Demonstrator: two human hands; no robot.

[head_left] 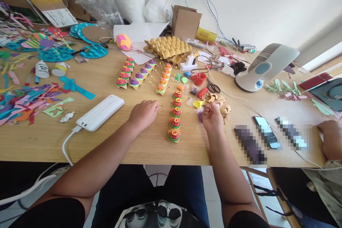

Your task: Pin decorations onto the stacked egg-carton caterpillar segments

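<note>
A painted egg-carton caterpillar lies lengthwise before me, its humps red and green with yellow rings. Two thin stalks stick out at its far end. My left hand rests left of it, closed, with the tips of thin sticks poking out past the fingers. On the other side my right hand is raised with fingertips pinched together; what they hold, if anything, is too small to make out. Behind that hand lie cut carton pieces and a lump of yellow clay.
More painted carton strips lie farther back, near stacked egg trays. A white power bank and paper strips are at left. Scissors, a white fan and phones lie right, beside another person's arm.
</note>
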